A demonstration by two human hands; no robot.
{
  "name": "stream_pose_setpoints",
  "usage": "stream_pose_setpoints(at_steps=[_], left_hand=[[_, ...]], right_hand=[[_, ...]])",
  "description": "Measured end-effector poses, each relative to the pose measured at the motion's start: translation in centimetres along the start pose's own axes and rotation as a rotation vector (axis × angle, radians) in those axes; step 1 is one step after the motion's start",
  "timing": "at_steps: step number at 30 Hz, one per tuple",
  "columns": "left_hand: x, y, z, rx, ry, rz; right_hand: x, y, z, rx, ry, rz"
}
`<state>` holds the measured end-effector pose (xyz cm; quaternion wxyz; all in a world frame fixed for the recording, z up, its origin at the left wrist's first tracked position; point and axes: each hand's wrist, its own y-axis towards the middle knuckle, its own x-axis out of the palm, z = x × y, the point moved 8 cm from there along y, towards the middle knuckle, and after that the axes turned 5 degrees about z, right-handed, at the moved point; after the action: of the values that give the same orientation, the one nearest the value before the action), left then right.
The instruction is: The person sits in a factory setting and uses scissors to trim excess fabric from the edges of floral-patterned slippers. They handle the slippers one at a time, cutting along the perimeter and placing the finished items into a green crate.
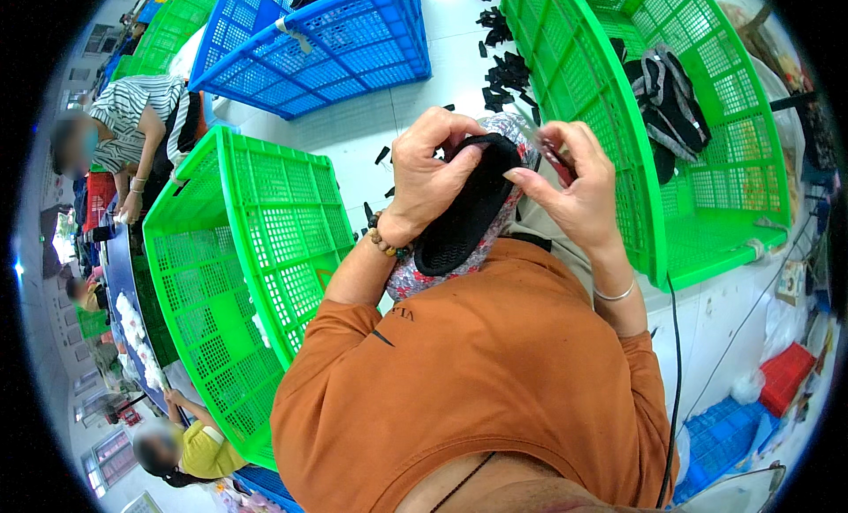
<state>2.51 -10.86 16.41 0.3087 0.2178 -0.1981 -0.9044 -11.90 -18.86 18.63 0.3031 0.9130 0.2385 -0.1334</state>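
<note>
My left hand pinches the black rim of a speckled grey-and-red knit slipper, thumb inside its opening. The slipper is tilted in front of my chest, and its black lining faces up. My right hand is closed around small scissors with a dark reddish handle; their blade, partly blurred, points toward the slipper's far end. The right thumb touches the slipper's rim.
Beside me on the right stands a tall green crate with dark grey slippers in it. Another green crate is at my left, a blue crate ahead. Black scraps litter the white floor. Two people work at the left.
</note>
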Motion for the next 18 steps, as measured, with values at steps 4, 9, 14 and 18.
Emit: stream_pose_setpoints(at_steps=[4, 9, 14, 18], left_hand=[[0.7, -0.1, -0.2, -0.012, -0.004, -0.004], [1.0, -0.2, -0.6, -0.064, -0.054, -0.033], [0.6, -0.6, -2.1, -0.132, -0.156, -0.002], [1.2, -0.9, -3.3, -0.295, -0.273, -0.059]], right_hand=[[1.8, 0.5, -0.4, -0.126, 0.014, 0.022], [-0.2, 0.8, 1.4, 0.062, 0.017, 0.077], [-2.0, -0.6, 5.6, 0.224, 0.026, 0.118], [-0.6, -2.2, 4.2, 0.137, 0.148, 0.090]])
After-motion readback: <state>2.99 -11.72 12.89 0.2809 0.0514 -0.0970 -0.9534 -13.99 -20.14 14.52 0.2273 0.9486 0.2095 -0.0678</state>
